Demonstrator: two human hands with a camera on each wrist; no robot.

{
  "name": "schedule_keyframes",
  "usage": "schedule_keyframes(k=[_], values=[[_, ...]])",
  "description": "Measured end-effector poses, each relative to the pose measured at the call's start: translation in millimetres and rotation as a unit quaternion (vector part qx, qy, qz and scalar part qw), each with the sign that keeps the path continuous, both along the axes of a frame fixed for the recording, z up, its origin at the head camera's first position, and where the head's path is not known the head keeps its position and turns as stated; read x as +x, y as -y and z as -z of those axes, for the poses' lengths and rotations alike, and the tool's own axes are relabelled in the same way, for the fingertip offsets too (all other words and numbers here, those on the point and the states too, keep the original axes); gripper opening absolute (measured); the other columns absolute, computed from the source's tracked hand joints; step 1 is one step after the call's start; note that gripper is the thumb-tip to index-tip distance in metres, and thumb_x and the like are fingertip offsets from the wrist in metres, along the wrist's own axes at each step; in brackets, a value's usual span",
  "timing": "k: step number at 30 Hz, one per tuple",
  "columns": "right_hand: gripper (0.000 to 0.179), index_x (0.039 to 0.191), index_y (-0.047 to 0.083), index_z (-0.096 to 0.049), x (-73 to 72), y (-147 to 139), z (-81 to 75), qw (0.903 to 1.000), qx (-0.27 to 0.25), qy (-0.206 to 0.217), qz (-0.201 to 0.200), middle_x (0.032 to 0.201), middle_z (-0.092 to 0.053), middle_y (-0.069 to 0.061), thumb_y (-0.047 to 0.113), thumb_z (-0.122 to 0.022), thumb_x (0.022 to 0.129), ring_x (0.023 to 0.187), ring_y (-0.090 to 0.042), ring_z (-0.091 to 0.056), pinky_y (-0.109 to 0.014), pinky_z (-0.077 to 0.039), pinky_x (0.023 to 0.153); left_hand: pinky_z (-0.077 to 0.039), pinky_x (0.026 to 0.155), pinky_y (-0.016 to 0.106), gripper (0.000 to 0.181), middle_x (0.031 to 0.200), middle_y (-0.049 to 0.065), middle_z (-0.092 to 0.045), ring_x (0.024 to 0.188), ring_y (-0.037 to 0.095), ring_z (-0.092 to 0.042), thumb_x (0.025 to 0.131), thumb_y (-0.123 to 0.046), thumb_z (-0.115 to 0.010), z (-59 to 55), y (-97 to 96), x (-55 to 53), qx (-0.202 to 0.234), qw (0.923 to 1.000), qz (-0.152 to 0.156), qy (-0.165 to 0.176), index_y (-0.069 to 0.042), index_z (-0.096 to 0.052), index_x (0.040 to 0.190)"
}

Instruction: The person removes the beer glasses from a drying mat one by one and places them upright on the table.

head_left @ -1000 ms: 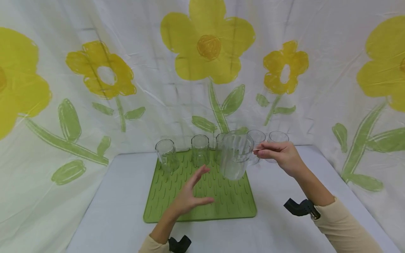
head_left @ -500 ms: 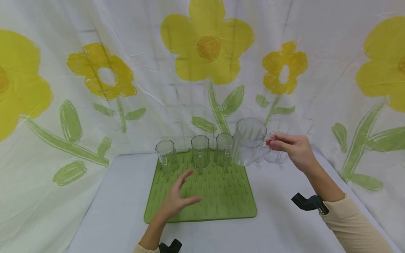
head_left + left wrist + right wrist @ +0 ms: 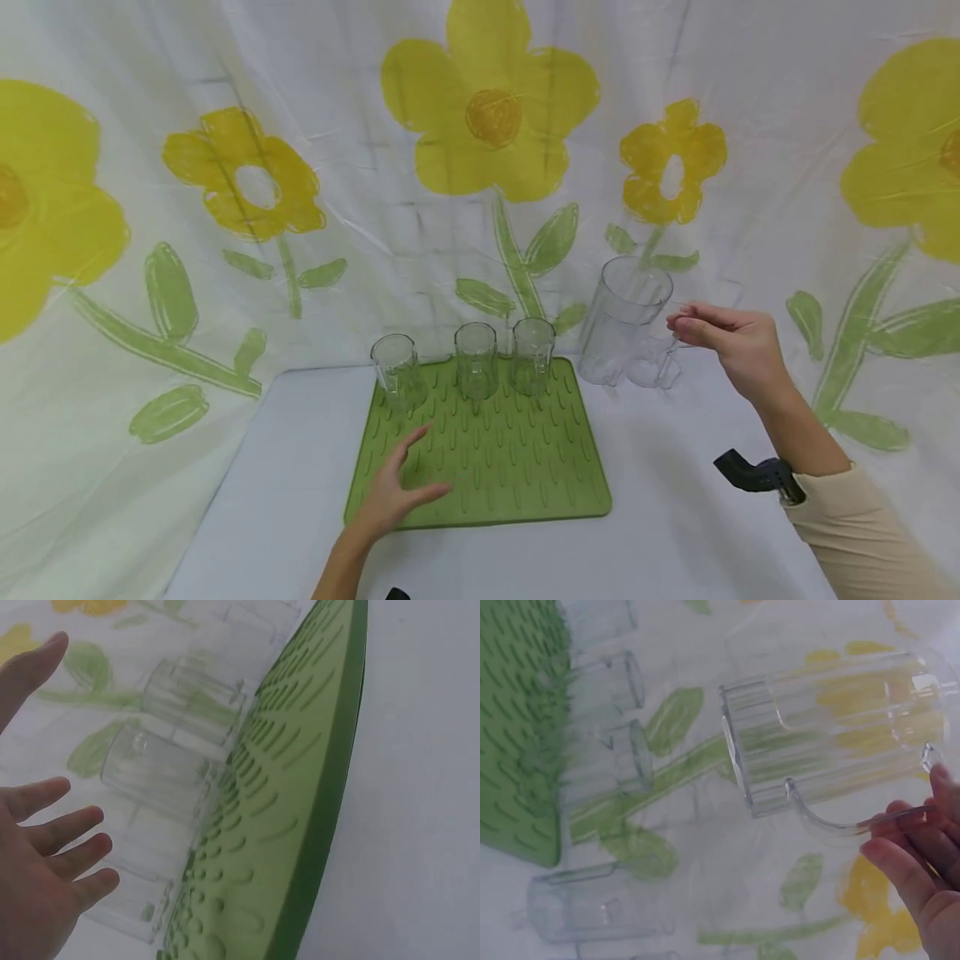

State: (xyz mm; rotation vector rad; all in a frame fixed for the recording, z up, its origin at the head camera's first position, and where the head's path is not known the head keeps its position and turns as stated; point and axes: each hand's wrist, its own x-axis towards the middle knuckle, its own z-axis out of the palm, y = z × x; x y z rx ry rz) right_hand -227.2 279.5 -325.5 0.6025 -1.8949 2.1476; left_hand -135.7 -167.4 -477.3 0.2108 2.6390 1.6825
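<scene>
Yellow-flowered white cloth (image 3: 360,250) is hanging beyond both hands, and a white-covered table (image 3: 667,500) is spreading beneath them. The right hand (image 3: 738,346) is pinching, between thumb and fingers, the handle (image 3: 855,826) of a transparent ribbed mug (image 3: 817,735), which is sitting rim-up just left of that hand. Past this grip, at least one more clear mug (image 3: 647,372) is standing on the table. The left hand (image 3: 386,500) is holding nothing, thumb and fingers parting above a green textured mat (image 3: 517,467). Farther from it, three clear mugs (image 3: 476,360) are lining the mat's far edge.
</scene>
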Motion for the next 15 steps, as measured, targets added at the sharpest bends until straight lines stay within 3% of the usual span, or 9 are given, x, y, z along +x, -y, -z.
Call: schedule_keyframes(k=[4, 10, 15], values=[[0.023, 0.097, 0.000, -0.075, -2.3, -5, -1.4, 0.9992, -0.036, -0.013, -0.008, 0.088, -0.078, -0.003, -0.014, -0.059, 0.088, 0.082, -0.012, -0.075, -0.023, -0.060, 0.070, -0.023, 0.112, 0.072, 0.091, 0.158, 0.015, -0.033, 0.145, 0.045, -0.025, 0.076, -0.028, -0.083, 2.8, 10.4, 0.7, -0.028, 0.9994, -0.014, 0.013, -0.017, -0.034, 0.151], [0.018, 0.097, -0.002, -0.074, -4.3, -12, -2.2, 0.9990, -0.021, -0.016, 0.035, 0.087, -0.078, 0.000, -0.011, -0.062, 0.087, 0.081, -0.009, -0.075, -0.021, -0.059, 0.070, -0.024, 0.108, 0.075, 0.094, 0.159, 0.018, -0.026, 0.145, 0.048, -0.022, 0.076, -0.033, -0.083, 6.4, 25.1, 2.8, -0.064, 0.9964, -0.034, 0.044, -0.020, -0.030, 0.152], [0.017, 0.092, 0.001, -0.076, -8.7, -18, -1.7, 0.9974, -0.033, -0.001, 0.064, 0.083, -0.077, 0.000, -0.010, -0.065, 0.086, 0.078, -0.008, -0.075, -0.021, -0.060, 0.069, -0.027, 0.108, 0.073, 0.098, 0.159, 0.020, -0.027, 0.144, 0.048, -0.024, 0.075, -0.037, -0.083, 10.7, 36.3, 5.5, -0.095, 0.9937, -0.046, 0.038, -0.014, -0.027, 0.153]])
